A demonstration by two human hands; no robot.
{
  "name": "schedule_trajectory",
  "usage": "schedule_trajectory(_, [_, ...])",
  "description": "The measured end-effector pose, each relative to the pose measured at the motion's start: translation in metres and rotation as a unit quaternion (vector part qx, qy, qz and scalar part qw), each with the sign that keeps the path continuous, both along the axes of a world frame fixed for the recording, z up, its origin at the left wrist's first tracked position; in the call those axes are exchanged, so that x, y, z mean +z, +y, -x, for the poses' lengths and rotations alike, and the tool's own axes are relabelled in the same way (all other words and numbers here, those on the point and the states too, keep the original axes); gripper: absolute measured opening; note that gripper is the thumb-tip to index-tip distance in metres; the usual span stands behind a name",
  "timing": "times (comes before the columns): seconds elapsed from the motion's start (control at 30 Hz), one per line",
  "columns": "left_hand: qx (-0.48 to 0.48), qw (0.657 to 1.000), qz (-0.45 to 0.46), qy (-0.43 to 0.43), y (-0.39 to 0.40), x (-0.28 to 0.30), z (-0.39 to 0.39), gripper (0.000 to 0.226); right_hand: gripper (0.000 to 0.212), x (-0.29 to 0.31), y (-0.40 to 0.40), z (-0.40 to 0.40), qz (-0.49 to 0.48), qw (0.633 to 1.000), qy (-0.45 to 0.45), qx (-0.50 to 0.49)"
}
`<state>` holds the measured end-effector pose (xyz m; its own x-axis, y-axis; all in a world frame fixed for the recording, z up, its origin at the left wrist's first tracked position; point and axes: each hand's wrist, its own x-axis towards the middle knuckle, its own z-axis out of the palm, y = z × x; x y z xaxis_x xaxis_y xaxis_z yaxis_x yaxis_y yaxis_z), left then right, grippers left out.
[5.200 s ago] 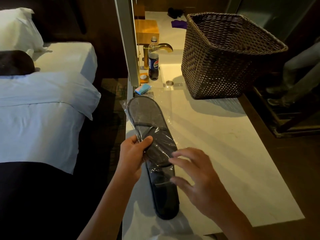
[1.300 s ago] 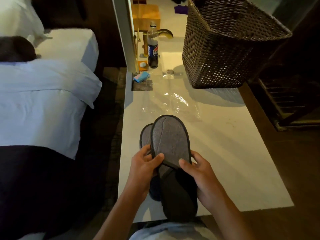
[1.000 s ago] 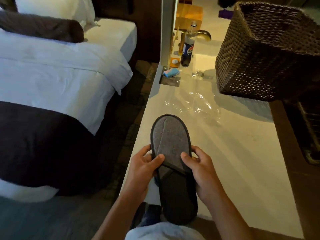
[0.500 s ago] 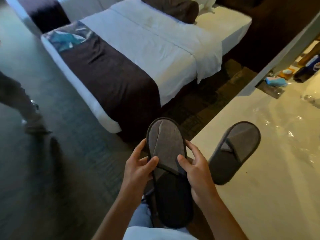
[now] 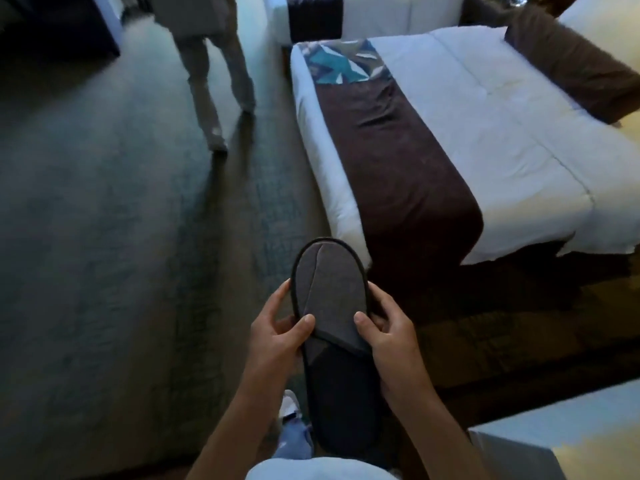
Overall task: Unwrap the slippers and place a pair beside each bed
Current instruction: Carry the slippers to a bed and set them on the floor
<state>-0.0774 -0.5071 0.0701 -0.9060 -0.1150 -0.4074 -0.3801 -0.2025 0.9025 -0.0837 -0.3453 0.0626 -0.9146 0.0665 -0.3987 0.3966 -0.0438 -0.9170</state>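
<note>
I hold one unwrapped grey slipper with black trim in front of me, toe pointing away, sole side down. My left hand grips its left edge with the thumb on the upper. My right hand grips the right edge the same way. The slipper hangs over the carpet near the foot corner of the nearer bed, which has white bedding and a brown runner. A second bed shows at the top. The other slipper is out of view.
Another person's legs stand on the grey carpet at the upper left, close to the bed's foot. A corner of the pale countertop shows at the lower right. A brown bolster lies across the nearer bed.
My view has swung left from the countertop toward the room. The second slipper, left on the counter half a second ago, has gone out of view. My hands keep the same grip.
</note>
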Motion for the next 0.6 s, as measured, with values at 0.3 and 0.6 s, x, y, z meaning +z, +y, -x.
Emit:
schedule_trajectory(0.3, [0.123,0.992,-0.009,0.0,-0.133,-0.01,0.062,0.046,0.05,0.0,-0.132,0.088,-0.057,0.991,0.009,0.12])
schedule_trajectory(0.6, [0.131,0.991,-0.013,-0.036,-0.167,-0.023,0.19,0.031,0.031,-0.009,-0.17,0.217,-0.014,0.992,-0.02,0.124])
